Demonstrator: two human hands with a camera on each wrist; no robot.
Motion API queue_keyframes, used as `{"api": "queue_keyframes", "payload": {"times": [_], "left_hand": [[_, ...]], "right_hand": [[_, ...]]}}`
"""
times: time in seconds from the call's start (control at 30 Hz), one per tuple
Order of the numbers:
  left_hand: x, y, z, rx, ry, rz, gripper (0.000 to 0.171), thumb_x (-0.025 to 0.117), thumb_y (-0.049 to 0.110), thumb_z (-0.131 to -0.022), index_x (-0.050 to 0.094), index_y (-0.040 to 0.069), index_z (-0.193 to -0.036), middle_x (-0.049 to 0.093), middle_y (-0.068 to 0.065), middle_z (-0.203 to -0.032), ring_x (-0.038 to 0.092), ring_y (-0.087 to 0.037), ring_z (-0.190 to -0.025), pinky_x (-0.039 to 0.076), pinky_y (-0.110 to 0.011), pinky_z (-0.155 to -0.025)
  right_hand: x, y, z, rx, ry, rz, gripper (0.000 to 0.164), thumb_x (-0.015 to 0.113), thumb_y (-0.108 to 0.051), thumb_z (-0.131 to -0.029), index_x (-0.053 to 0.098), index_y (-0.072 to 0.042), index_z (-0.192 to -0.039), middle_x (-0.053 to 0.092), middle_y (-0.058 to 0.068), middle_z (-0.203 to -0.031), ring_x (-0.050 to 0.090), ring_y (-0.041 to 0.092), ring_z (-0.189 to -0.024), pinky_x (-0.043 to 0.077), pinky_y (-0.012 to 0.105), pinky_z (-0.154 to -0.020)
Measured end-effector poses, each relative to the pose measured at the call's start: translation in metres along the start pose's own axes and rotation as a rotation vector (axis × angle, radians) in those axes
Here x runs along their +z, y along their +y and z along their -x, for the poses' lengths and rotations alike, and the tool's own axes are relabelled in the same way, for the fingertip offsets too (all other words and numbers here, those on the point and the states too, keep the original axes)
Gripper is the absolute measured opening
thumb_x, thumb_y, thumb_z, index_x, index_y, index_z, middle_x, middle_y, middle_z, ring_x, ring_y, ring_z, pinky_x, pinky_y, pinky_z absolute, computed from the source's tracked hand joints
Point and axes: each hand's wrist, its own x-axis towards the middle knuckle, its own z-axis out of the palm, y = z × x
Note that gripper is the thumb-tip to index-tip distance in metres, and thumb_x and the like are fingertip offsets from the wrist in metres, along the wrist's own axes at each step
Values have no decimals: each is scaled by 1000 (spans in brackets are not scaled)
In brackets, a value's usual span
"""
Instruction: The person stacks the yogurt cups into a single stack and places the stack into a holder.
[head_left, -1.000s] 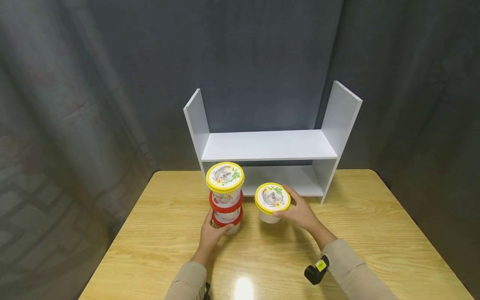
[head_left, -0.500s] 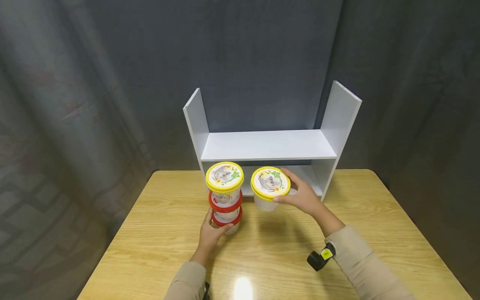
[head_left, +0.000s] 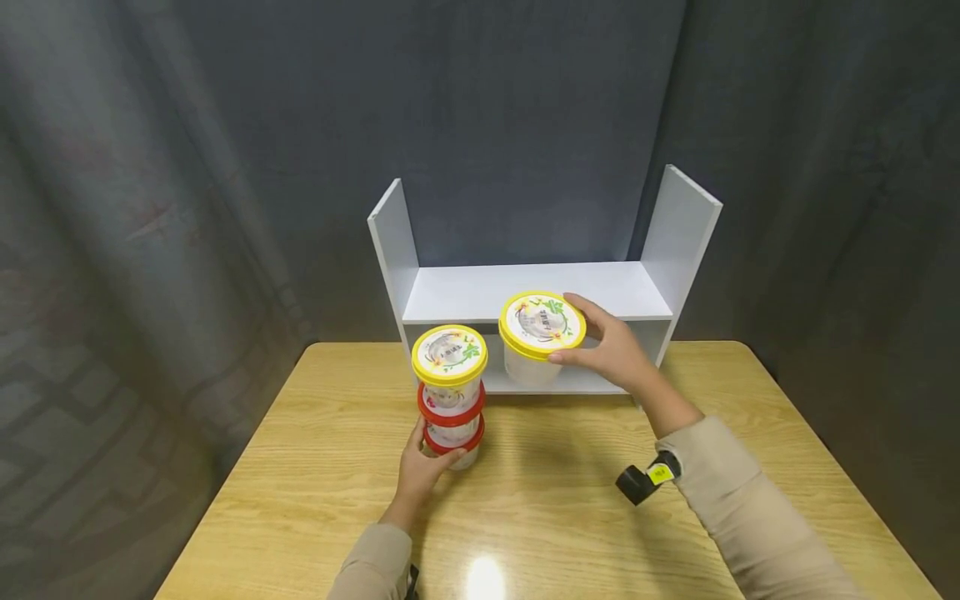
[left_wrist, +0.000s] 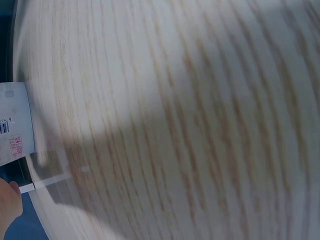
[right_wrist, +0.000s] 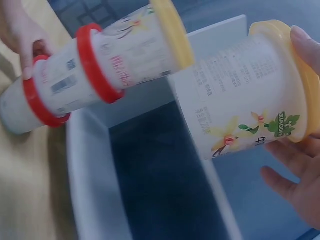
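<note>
In the head view three lidded tubs stand stacked on the table: a yellow-lidded tub (head_left: 450, 357) on top, a red-lidded tub (head_left: 452, 410) in the middle and another red-lidded tub (head_left: 470, 455) at the bottom. My left hand (head_left: 420, 477) grips the bottom tub, thumb on its near right side. My right hand (head_left: 613, 354) holds a second yellow-lidded tub (head_left: 542, 325) by its lid edge, raised in front of the shelf. The right wrist view shows this held tub (right_wrist: 245, 90) with a flower print. Only part of a white tub (left_wrist: 15, 125) shows in the left wrist view.
A white two-tier shelf (head_left: 457, 292) with upright sides stands at the back of the wooden table (head_left: 330, 433). Its upper board is just behind the held tub. Dark curtains (head_left: 525, 125) hang behind and at both sides.
My right hand has lifted the yellow-lidded tub from near the table up and forward to about the upper board's height in view. The left hand and the stack stay put.
</note>
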Motion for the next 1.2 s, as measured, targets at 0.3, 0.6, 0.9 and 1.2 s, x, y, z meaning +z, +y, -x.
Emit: {"api": "queue_keyframes", "payload": {"times": [0.3,0.6,0.9,1.2], "left_hand": [[0,0,-1,-62,-1,40,91,80,18,-58,30,13,-134,39,-12,-128,37,-29,-114,36,-42,-91],[-2,1,-1,-63,-4,24,91,80,21,-58,31,13,-134,37,-12,-130,31,-30,-119,28,-46,-95],[-3,1,0,-63,-14,55,89,80,19,-59,32,17,-134,39,-12,-128,37,-28,-113,33,-43,-93],[-1,3,1,-56,-3,43,90,80,19,-58,32,13,-134,38,-13,-129,33,-29,-117,27,-46,-96]], "right_hand": [[-5,-27,-21,-8,9,-9,87,76,-28,-64,29,-9,-135,33,4,-135,38,24,-115,32,45,-93],[12,-42,-41,5,-58,-92,85,74,-26,-66,26,-10,-135,30,1,-136,36,21,-117,38,39,-89],[37,-52,-53,1,-96,-141,86,74,-24,-66,26,-11,-136,31,1,-135,40,19,-114,39,36,-88],[57,-55,-61,6,-115,-109,86,75,-31,-65,28,-12,-135,33,-1,-134,42,18,-112,39,37,-88]]}}
